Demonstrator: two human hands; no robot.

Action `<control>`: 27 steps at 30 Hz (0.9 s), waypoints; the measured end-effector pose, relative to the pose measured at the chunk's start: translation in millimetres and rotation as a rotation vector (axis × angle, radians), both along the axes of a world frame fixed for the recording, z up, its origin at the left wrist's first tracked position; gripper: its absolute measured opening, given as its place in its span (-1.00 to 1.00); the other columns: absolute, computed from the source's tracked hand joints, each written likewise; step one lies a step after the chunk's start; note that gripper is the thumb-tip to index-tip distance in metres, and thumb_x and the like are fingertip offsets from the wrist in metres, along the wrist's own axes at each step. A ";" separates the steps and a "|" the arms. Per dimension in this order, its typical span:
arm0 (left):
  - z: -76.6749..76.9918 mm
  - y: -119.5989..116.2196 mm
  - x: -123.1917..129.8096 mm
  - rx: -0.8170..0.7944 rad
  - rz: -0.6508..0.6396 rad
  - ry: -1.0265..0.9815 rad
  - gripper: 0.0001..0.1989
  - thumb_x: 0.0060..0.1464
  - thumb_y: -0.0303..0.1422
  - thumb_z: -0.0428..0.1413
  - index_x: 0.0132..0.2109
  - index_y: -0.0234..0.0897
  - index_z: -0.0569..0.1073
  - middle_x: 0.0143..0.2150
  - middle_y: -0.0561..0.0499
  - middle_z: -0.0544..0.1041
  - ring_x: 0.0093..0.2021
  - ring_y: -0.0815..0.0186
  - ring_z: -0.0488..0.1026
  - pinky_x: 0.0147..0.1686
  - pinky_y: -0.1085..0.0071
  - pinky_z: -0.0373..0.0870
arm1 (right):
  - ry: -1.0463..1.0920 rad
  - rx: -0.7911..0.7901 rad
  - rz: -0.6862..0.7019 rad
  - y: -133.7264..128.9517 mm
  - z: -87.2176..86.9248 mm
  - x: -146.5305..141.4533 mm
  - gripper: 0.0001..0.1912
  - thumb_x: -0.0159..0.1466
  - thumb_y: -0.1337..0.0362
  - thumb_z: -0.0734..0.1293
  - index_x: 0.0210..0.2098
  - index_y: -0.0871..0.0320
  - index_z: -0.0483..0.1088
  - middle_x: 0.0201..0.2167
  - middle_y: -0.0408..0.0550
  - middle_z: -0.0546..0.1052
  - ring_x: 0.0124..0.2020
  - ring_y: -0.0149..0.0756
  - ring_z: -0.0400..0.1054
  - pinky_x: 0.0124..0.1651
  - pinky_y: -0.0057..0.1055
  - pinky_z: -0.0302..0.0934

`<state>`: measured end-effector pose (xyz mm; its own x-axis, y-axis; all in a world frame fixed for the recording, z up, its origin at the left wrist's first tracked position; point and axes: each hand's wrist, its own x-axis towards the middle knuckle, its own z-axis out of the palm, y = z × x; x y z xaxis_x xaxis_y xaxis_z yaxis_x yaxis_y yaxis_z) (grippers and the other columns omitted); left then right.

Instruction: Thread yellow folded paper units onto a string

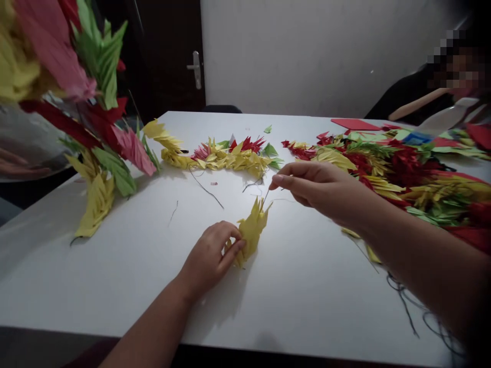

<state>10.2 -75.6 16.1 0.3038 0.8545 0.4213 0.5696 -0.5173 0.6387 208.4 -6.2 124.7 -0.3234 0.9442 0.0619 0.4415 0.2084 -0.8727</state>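
Left hand (213,254) pinches a yellow folded-paper cluster (251,231) on the white surface (307,286); right hand (318,190) grips a thin needle (266,197) above it.

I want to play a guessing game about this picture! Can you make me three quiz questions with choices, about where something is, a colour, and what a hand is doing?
1. Where is the left hand?
A. on the white table
B. on the door handle
C. in a box

2. What colour is the paper bunch it holds?
A. blue
B. yellow
C. black

3. The right hand is:
A. flat open
B. pinching a thin needle-like thing
C. out of sight

Answers: A, it rests on the tabletop; B, the folded paper is yellow; B, fingertips are pinched together above the bunch.
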 end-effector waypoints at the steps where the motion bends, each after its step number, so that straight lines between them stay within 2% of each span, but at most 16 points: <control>1: -0.1 0.2 -0.1 -0.004 -0.002 -0.004 -0.86 0.23 -0.35 -0.08 -0.31 -0.23 0.30 -0.31 0.02 0.46 -0.28 0.31 0.40 -0.23 0.32 0.34 | 0.004 0.018 0.016 -0.5 4.2 0.1 -0.74 0.21 0.12 0.33 -0.45 0.19 0.46 -0.75 -0.28 0.09 -0.71 -0.58 -0.13 -0.65 -0.47 -0.30; 4: -0.8 0.8 -0.3 -0.044 0.001 -0.006 -0.85 0.24 -0.32 -0.09 -0.29 -0.23 0.30 -0.31 0.02 0.45 -0.28 0.31 0.38 -0.22 0.31 0.33 | 0.029 0.060 0.030 -1.9 14.9 -0.2 -0.76 0.21 0.17 0.34 -0.48 0.20 0.45 -0.75 -0.28 0.07 -0.71 -0.60 -0.15 -0.66 -0.48 -0.31; 9: 0.0 -0.9 -2.4 -0.127 0.014 -0.023 -0.82 0.24 -0.28 -0.11 -0.29 -0.23 0.28 -0.32 0.03 0.40 -0.29 0.31 0.35 -0.26 0.33 0.30 | 0.117 0.070 -0.067 -3.1 20.0 1.5 -0.79 0.21 0.19 0.35 -0.46 0.19 0.41 -0.75 -0.29 0.04 -0.71 -0.60 -0.16 -0.66 -0.49 -0.34; 14: 2.9 -2.5 -6.9 -0.196 0.028 -0.033 -0.79 0.25 -0.23 -0.15 -0.29 -0.22 0.26 -0.31 0.04 0.36 -0.32 0.32 0.32 -0.29 0.34 0.27 | 0.309 0.048 -0.067 -2.1 11.8 8.2 -0.81 0.20 0.17 0.35 -0.42 0.18 0.41 -0.76 -0.33 -0.01 -0.72 -0.59 -0.15 -0.65 -0.50 -0.29; 19: 10.6 -2.3 -10.7 -0.318 -0.023 0.007 -0.77 0.24 -0.20 -0.16 -0.30 -0.21 0.24 -0.31 0.04 0.36 -0.32 0.32 0.31 -0.29 0.35 0.27 | 0.440 0.027 -0.097 0.6 4.4 16.2 -0.81 0.16 0.17 0.37 -0.46 0.17 0.40 -0.76 -0.36 -0.04 -0.72 -0.59 -0.20 -0.66 -0.50 -0.28; 24: 23.3 -4.6 -19.3 -0.446 -0.091 0.143 -0.74 0.24 -0.17 -0.17 -0.30 -0.22 0.27 -0.34 0.04 0.39 -0.36 0.33 0.32 -0.35 0.38 0.27 | 0.530 0.006 -0.151 1.5 -3.8 28.4 -0.85 0.14 0.19 0.38 -0.42 0.15 0.42 -0.75 -0.36 -0.08 -0.71 -0.58 -0.25 -0.66 -0.48 -0.28; 27: 28.3 -6.2 -27.8 -0.478 -0.116 0.234 -0.73 0.24 -0.18 -0.17 -0.31 -0.21 0.30 -0.37 0.05 0.41 -0.41 0.33 0.33 -0.41 0.42 0.26 | 0.579 -0.069 -0.194 -1.2 -14.2 39.3 -0.85 0.14 0.20 0.37 -0.34 0.14 0.44 -0.74 -0.36 -0.09 -0.72 -0.56 -0.26 -0.66 -0.46 -0.33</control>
<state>-17.6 -81.8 44.3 0.4462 0.8898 -0.0960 0.6816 -0.2684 0.6808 247.6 -7.4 110.5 -0.0773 0.9906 0.1125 -0.0837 0.1060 -0.9908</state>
